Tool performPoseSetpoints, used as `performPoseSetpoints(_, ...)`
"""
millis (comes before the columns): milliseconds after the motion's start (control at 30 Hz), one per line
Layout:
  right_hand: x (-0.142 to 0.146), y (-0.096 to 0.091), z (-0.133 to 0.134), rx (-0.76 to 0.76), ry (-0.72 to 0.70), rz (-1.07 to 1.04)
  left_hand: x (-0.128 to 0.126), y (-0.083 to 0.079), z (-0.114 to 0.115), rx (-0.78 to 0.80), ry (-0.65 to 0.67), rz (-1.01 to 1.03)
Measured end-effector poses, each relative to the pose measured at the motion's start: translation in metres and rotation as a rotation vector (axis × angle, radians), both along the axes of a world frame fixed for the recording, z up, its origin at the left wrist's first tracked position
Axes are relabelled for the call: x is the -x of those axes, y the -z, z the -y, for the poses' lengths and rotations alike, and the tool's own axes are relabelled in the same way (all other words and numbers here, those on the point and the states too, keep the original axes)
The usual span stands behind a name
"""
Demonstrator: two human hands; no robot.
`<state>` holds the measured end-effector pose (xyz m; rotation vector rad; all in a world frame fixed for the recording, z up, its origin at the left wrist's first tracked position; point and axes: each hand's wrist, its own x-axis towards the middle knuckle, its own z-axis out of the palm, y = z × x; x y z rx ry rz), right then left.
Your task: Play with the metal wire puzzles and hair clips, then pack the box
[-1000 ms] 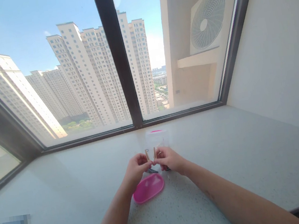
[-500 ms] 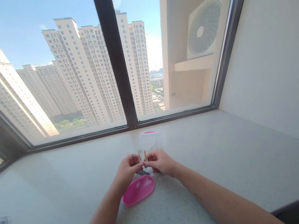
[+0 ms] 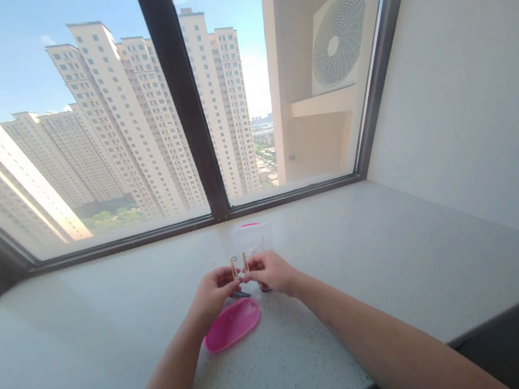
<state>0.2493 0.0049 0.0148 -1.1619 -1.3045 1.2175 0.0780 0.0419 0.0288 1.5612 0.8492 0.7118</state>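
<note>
My left hand (image 3: pixel 217 291) pinches a slim, light wooden piece (image 3: pixel 233 267) upright; a small metal loop shows at its top, and it looks like half of a clothespin. Facing it, a similar wooden piece (image 3: pixel 245 262) stands in the pinched fingers of my right hand (image 3: pixel 274 272). The two pieces are close together with a narrow gap between them. Below my left fingers lies a dark grey object (image 3: pixel 243 294), partly hidden, its kind unclear. A pink oval tray or lid (image 3: pixel 233 327) rests just nearer to me, partly behind my left wrist.
A clear plastic container (image 3: pixel 252 239) with pink at its top stands behind my hands, near the window frame (image 3: pixel 197 226). The pale speckled sill (image 3: pixel 273 371) ends at a dark front edge at lower right. A white wall (image 3: pixel 477 102) bounds the right side.
The view has shifted, so everything sits slightly farther left and higher. Both hands keep their pinch on the wooden pieces, with little visible change between them.
</note>
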Motion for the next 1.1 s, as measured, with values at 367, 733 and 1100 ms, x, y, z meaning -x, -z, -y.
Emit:
performPoseSetpoints(367,0.0,0.007,-0.003,-0.042,-0.039,0.03,-0.002,0.004,0.001,0.019,0.005,0.046)
performPoseSetpoints(733,0.003,0.002,-0.002,-0.047,-0.029,0.053,-0.006,0.011,0.0,0.024,0.02,0.114)
performPoseSetpoints(1100,0.003,0.002,-0.003,-0.055,-0.036,0.074,-0.007,0.013,-0.002,-0.039,0.014,0.048)
